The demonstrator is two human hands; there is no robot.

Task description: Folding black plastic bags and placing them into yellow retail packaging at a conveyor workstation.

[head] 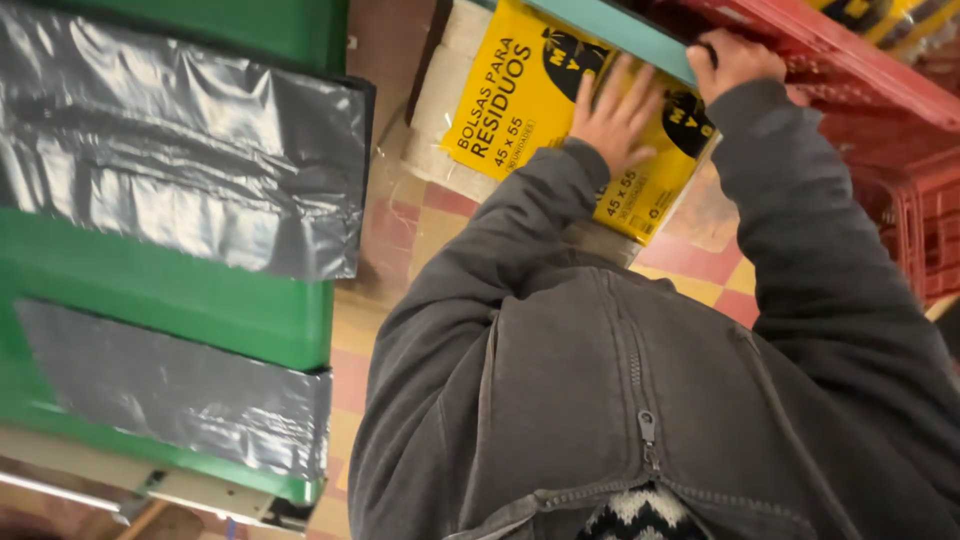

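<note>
My left hand (617, 113) lies flat, fingers spread, on a yellow pack of refuse bags (520, 95) that leans against white rolls (440, 100) wrapped in clear plastic. My right hand (733, 60) is curled around the edge of a teal shelf board (610, 28), just beneath a red plastic crate (850, 70). Both arms wear grey jacket sleeves, and my zipped jacket front fills the lower half of the view.
Green bins (200, 290) lined with grey plastic bags (190, 150) stand at the left. More red crates (915, 220) are stacked at the right. A floor of red and yellow tiles (700, 265) shows between them.
</note>
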